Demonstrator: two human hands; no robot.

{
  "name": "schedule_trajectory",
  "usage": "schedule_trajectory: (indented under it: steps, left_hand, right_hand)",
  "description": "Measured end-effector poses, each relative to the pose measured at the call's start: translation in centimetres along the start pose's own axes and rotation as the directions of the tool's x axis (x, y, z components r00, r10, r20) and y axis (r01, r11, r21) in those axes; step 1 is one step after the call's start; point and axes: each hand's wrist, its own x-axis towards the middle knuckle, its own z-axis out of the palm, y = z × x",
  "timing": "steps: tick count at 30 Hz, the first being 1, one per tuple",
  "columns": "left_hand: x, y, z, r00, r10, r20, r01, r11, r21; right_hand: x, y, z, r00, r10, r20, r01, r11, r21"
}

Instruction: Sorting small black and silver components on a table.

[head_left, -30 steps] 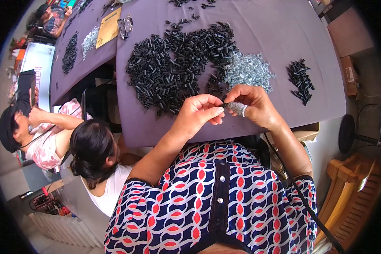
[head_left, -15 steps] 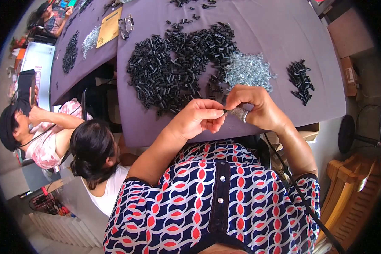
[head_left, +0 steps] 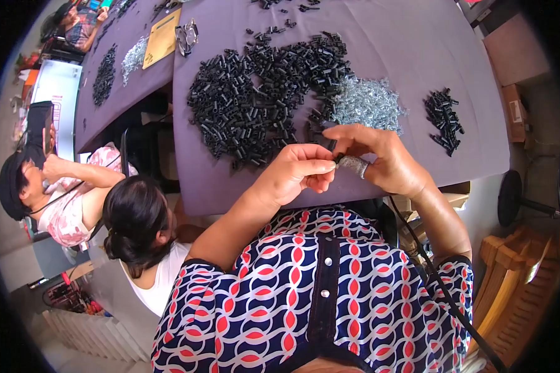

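Observation:
Just over the table's near edge, my two hands meet at a small black part (head_left: 338,158), mostly hidden by fingertips. My left hand (head_left: 297,173) pinches it between thumb and index finger. A grey wrap covers the thumb of my right hand (head_left: 389,158), which is bent round the other side of the part; its index finger reaches out above. Beyond my hands lies a broad heap of short black plastic parts (head_left: 242,105). To its right is a pile of small clear or silvery pieces (head_left: 368,104), close to my right knuckles.
A smaller cluster of black parts (head_left: 443,121) lies at the right of the cloth-covered table (head_left: 417,43). Eyeglasses (head_left: 186,37) and a yellowish board (head_left: 162,38) are at the far left. People sit along the left side; a wooden chair (head_left: 519,273) stands at the right.
My hands have shifted slightly right. The right index finger has straightened and lifted from the thumb, while the left hand keeps its pinch.

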Motion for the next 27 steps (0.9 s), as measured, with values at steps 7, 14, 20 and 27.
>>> schedule_trajectory:
  steps: [7,14,20,27]
  left_hand:
    - [-0.2,0.0,1.6,0.959,0.246,-0.143,-0.206,0.946,0.251]
    - [0.3,-0.8,1.6,0.929,0.346,-0.129,-0.293,0.903,0.315]
    - [0.7,-1.7,1.6,0.926,0.357,-0.122,-0.309,0.903,0.300]
    - [0.2,-1.2,2.5,0.968,0.220,-0.119,-0.176,0.937,0.302]
  right_hand:
    - [-1.1,-0.5,-0.1,0.991,0.060,-0.120,-0.081,0.980,-0.181]
    - [-1.0,0.9,1.4,0.974,-0.212,-0.077,0.113,0.755,-0.646]
    - [-0.7,2.3,2.6,0.974,-0.218,-0.067,0.098,0.666,-0.739]
    - [-1.1,2.4,2.7,0.947,-0.310,-0.087,0.160,0.687,-0.709]
